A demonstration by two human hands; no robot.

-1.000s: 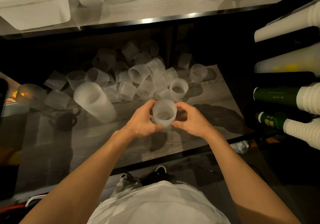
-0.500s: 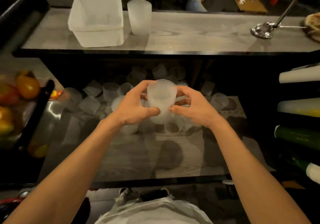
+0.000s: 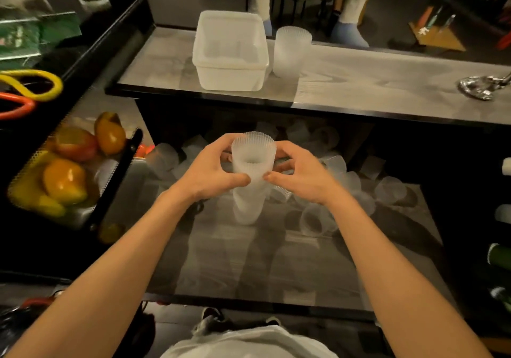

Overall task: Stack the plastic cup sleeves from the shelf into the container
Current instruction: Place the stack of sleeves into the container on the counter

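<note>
frosted ribbed sleeve stack (image 3: 253, 164), nested, upright

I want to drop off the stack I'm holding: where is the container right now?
In the head view, the container stands on the upper counter, left of centre, with an upright sleeve stack just to its right.

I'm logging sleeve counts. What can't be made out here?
Head view only.
The held stack: count hidden; sleeves nested, left hand and right hand cover it.
The container: contents blurred by frosted walls.
The back shelf sleeves: lost in shadow under the counter.
</note>
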